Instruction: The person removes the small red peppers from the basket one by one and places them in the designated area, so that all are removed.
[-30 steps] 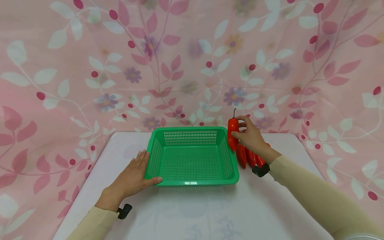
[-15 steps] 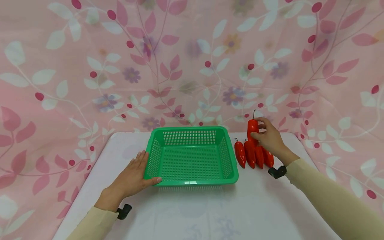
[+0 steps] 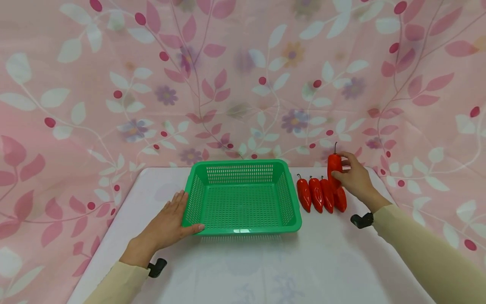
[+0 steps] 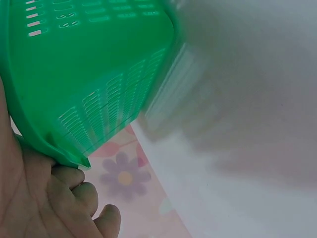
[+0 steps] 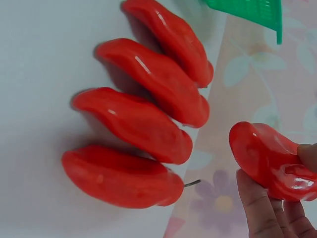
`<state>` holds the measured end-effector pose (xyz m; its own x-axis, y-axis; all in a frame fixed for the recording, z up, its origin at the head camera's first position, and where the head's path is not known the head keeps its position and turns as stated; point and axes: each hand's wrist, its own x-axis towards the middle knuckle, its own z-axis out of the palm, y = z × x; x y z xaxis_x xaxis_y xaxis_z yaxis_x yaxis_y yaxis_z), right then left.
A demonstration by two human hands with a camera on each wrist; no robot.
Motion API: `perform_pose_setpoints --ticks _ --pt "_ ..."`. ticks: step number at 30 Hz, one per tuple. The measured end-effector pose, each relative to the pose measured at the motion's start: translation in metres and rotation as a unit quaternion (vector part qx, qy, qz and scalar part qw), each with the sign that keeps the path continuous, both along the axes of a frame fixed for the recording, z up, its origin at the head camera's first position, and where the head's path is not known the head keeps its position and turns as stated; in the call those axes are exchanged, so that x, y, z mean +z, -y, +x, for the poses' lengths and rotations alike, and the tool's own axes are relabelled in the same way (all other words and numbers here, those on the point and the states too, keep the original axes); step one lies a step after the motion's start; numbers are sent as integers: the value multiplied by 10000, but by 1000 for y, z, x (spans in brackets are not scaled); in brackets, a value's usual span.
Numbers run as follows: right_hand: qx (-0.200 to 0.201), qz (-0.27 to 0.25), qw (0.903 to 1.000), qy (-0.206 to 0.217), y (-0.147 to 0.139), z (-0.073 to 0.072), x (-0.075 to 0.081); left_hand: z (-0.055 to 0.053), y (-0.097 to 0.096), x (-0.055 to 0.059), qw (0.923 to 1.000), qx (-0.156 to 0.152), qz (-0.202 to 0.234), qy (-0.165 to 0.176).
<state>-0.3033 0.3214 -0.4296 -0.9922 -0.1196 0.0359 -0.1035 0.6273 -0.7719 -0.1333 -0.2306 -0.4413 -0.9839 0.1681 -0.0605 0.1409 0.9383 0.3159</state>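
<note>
In the head view, my right hand (image 3: 355, 177) pinches a glossy red chili pepper (image 3: 334, 169) between thumb and fingers, its thin stem upward. This pepper hangs over the rightmost of several similar red peppers (image 3: 316, 195) that lie side by side in a row. In the right wrist view, the held pepper (image 5: 265, 161) shows at the right, apart from the row (image 5: 124, 181). My left hand (image 3: 163, 223) rests against the left side of a green plastic basket (image 3: 250, 231), thumb on its front rim. The left wrist view shows the fingers (image 4: 85, 197) just past the rim, loosely bent.
The basket stands mid-table with nothing inside, its right wall close to the nearest pepper. A white cloth covers the table (image 3: 243, 270). Behind it hangs a pink floral curtain (image 3: 243, 84) along the table's back edge.
My right hand has carried the held pepper rightward, from beside the basket's right rim to above the far right end of the row. The left hand and basket have stayed put.
</note>
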Motion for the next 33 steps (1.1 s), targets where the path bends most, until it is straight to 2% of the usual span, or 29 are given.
perform_pose_setpoints --ticks 8,19,28,33 --pt "-199 343 9992 -87 -13 -2 -10 -1 -1 0 10000 22 52 36" --pt "-496 529 9973 89 -31 -4 -26 0 -1 0 9999 30 87 55" --pt "-529 857 9947 218 -50 -5 -41 0 -1 1 9998 42 139 96" --pt "-516 1025 9923 456 -59 -4 -48 0 0 0 9998 53 162 122"
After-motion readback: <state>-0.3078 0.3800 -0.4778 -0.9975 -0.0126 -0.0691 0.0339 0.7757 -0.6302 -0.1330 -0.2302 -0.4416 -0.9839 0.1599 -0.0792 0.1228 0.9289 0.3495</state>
